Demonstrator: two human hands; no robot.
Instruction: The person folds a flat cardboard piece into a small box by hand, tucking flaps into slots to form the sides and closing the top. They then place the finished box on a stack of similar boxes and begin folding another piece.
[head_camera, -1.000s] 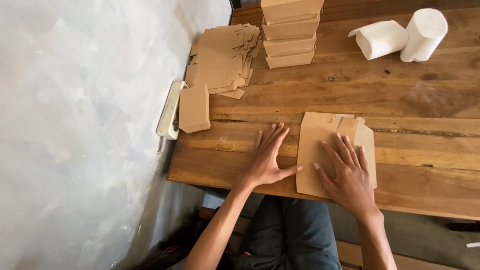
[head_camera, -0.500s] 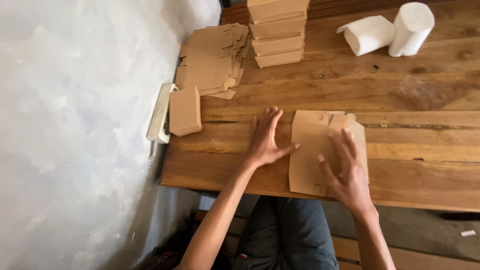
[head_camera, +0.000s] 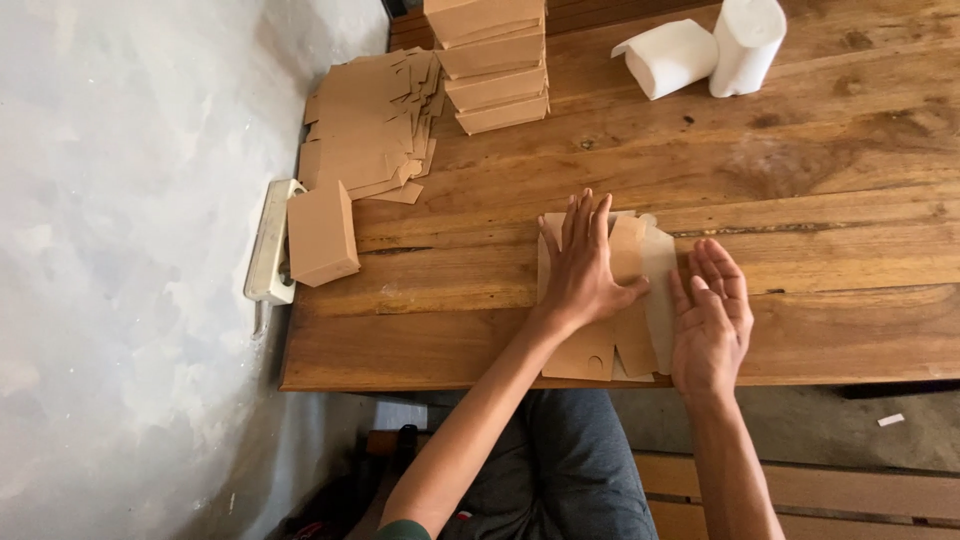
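Currently a flat brown cardboard box blank (head_camera: 630, 330) lies at the near edge of the wooden table (head_camera: 820, 170), its lower flaps reaching that edge. The left hand (head_camera: 585, 270) lies flat on the blank, fingers spread, pinning its left half; it grips nothing. The right hand (head_camera: 712, 315) stands open on edge just beside the blank's right side, fingers straight and together, touching or nearly touching the upturned right panel; contact cannot be confirmed. Judgement: the step in hand looks like folding that side panel over along its crease, and the next move would call for steady pressure from the left hand while the right sweeps inward. Room: bare wood lies to the right of the blank and beyond it toward the table's middle. Near the left edge stands one folded brown box (head_camera: 322, 233), touching a white power strip (head_camera: 270, 245) that overhangs that edge. Toward the far left corner lies a loose heap of flat blanks (head_camera: 365, 125); beside it a stack of folded boxes (head_camera: 492, 65). Two white paper rolls (head_camera: 705, 50) rest at the far edge, well apart.
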